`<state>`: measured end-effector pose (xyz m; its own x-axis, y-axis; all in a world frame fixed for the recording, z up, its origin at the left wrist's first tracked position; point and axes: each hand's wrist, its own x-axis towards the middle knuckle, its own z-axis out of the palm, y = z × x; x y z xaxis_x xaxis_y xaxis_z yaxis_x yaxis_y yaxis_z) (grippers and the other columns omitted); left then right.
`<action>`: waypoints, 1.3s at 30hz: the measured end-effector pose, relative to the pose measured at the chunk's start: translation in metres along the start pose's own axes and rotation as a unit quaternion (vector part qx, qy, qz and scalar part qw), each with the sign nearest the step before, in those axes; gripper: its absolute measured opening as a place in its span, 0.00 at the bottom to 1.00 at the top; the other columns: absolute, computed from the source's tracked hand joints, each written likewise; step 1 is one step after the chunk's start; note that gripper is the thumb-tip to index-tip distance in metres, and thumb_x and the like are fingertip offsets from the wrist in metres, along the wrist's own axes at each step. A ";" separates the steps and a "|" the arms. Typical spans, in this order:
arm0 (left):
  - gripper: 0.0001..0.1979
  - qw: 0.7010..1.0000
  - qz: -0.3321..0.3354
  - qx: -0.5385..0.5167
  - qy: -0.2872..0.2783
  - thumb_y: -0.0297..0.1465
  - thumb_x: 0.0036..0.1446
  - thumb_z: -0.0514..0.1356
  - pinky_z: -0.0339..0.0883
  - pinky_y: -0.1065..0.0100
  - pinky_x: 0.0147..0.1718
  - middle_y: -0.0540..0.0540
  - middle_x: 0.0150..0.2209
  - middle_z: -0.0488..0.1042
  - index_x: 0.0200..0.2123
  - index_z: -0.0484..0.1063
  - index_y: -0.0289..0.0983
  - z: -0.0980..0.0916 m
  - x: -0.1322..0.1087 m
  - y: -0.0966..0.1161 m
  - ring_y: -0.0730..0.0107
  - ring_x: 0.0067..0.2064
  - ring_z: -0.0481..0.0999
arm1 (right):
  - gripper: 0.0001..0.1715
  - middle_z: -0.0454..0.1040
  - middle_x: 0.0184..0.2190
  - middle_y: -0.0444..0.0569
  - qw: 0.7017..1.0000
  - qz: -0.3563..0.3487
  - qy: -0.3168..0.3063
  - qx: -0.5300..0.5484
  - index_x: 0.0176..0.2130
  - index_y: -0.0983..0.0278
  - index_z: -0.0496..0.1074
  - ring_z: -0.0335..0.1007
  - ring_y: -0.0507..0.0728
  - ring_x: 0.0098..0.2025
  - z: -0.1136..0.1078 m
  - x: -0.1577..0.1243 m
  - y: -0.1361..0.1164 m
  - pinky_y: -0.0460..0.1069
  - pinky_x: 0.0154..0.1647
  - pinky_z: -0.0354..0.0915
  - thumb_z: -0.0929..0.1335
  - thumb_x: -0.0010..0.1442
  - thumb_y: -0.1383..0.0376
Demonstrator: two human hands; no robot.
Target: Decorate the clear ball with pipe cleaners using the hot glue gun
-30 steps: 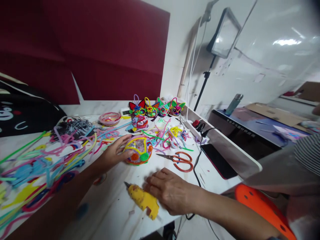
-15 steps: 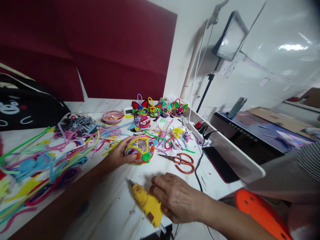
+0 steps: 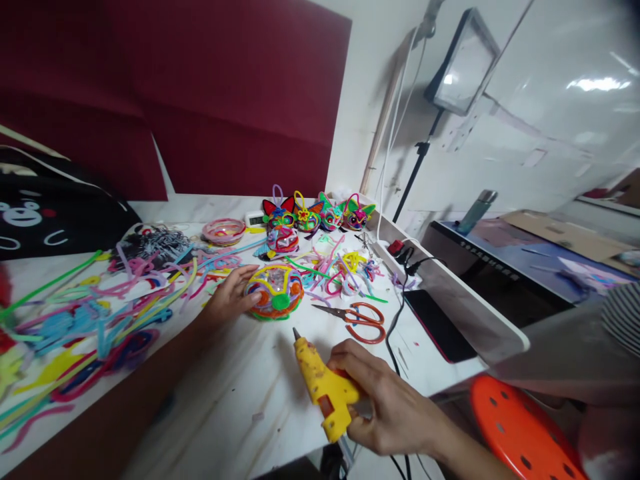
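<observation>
My left hand is closed on the near left side of a round pipe-cleaner craft, its thumb on the front. The craft has yellow, orange and purple outlines, a green oval at the front and clear material on top, and it sits on the table. My right hand is wrapped round the handle of a yellow hot glue gun. The gun's dark nozzle points up and left, a short way below the craft and apart from it. Orange-handled scissors lie to the right of the craft.
Loose pipe cleaners cover the left side. Several finished animal-face ornaments stand at the back near a pink bowl. A phone, a power strip and a black cable lie right. An orange stool stands below.
My right hand has taken a firmer grip on the glue gun's handle and moved it to the right, its nozzle turned more upright. My left hand still holds the craft.
</observation>
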<state>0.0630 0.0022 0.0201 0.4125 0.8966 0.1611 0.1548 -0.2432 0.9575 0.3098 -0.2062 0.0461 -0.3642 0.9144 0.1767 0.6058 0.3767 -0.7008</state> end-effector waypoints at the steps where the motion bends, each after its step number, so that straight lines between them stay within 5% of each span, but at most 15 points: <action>1: 0.37 1.000 -0.003 -0.003 0.008 0.50 0.49 0.64 0.69 0.55 0.56 0.37 0.62 0.68 0.58 0.62 0.39 0.000 0.000 0.001 0.46 0.64 0.66 | 0.28 0.67 0.46 0.50 1.000 0.000 0.008 0.006 0.49 0.61 0.64 0.68 0.57 0.44 0.000 0.000 0.001 0.50 0.44 0.68 0.67 0.48 0.74; 7: 0.35 0.999 -0.006 -0.009 0.043 0.50 0.51 0.63 0.64 0.53 0.59 0.37 0.61 0.68 0.57 0.63 0.39 -0.001 0.001 -0.001 0.46 0.64 0.65 | 0.18 0.68 0.44 0.50 0.998 -0.012 0.054 0.036 0.47 0.62 0.66 0.68 0.56 0.43 0.001 0.002 0.005 0.50 0.42 0.66 0.68 0.56 0.69; 13: 0.37 0.999 -0.015 -0.028 0.021 0.51 0.51 0.62 0.63 0.53 0.60 0.37 0.65 0.63 0.60 0.61 0.39 -0.002 0.001 -0.008 0.45 0.65 0.63 | 0.23 0.68 0.42 0.49 0.994 -0.016 0.090 0.059 0.48 0.61 0.66 0.67 0.56 0.41 0.004 0.002 0.012 0.49 0.38 0.65 0.69 0.52 0.73; 19: 0.38 1.000 -0.002 -0.028 -0.005 0.51 0.51 0.62 0.65 0.56 0.59 0.38 0.66 0.62 0.61 0.60 0.40 -0.001 -0.002 -0.011 0.45 0.65 0.63 | 0.15 0.69 0.39 0.49 0.991 -0.006 0.115 0.063 0.46 0.62 0.68 0.66 0.55 0.38 0.003 0.003 0.008 0.49 0.36 0.65 0.68 0.58 0.70; 27: 0.49 0.999 0.028 -0.025 -0.013 0.53 0.42 0.68 0.70 0.54 0.54 0.35 0.63 0.65 0.63 0.57 0.39 0.007 -0.008 -0.015 0.42 0.61 0.68 | 0.10 0.67 0.43 0.49 0.991 -0.021 0.121 0.062 0.46 0.60 0.67 0.66 0.56 0.44 0.005 0.010 -0.011 0.50 0.45 0.67 0.65 0.63 0.70; 39: 0.44 0.999 0.044 -0.032 0.000 0.47 0.47 0.69 0.69 0.57 0.55 0.36 0.64 0.61 0.64 0.57 0.38 0.015 -0.015 -0.020 0.46 0.60 0.68 | 0.13 0.66 0.46 0.52 0.992 -0.067 0.110 0.001 0.51 0.61 0.64 0.65 0.59 0.48 0.016 0.037 -0.029 0.53 0.51 0.68 0.62 0.66 0.68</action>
<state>0.0673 -0.0122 -0.0056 0.4212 0.8731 0.2455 0.0599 -0.2969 0.9530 0.2675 -0.1855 0.0615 -0.2781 0.8664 0.4148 0.5608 0.4970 -0.6622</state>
